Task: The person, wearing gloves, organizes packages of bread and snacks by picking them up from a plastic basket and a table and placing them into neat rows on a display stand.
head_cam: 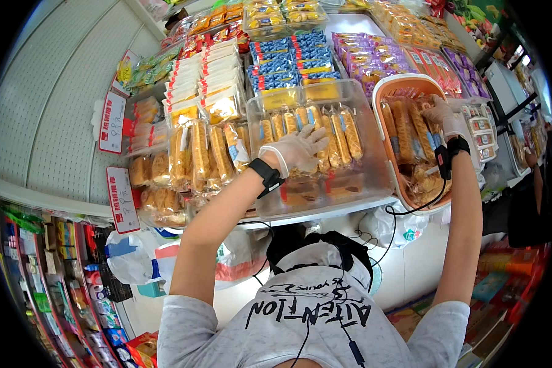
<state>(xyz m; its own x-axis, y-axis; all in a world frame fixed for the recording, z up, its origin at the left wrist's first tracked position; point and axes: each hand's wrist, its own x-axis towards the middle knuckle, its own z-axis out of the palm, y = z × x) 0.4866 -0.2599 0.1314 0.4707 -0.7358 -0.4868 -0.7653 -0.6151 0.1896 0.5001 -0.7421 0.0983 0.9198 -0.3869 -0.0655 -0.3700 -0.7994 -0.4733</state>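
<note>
My left hand [299, 149], in a thin clear glove, lies with its fingers spread over a row of wrapped long bread sticks [345, 135]. These sit side by side in a clear plastic bin [317, 202]. My right hand [439, 115], also gloved, reaches into an orange and white plastic basket [407, 80] just right of the bin. Its fingers touch the wrapped long breads [401, 131] there; whether they grip one is hidden. Flatter wrapped pastries [425, 181] lie in the near end of the basket.
Left of the bin stand more wrapped bread sticks [200, 149]. Behind are blue-wrapped cakes [276, 64], white-wrapped cakes [218, 69] and purple packs [368, 53]. Price cards [112, 122] stick out at the left edge. A cable [393, 230] hangs from my right wrist. Plastic bags [395, 225] sit below the table.
</note>
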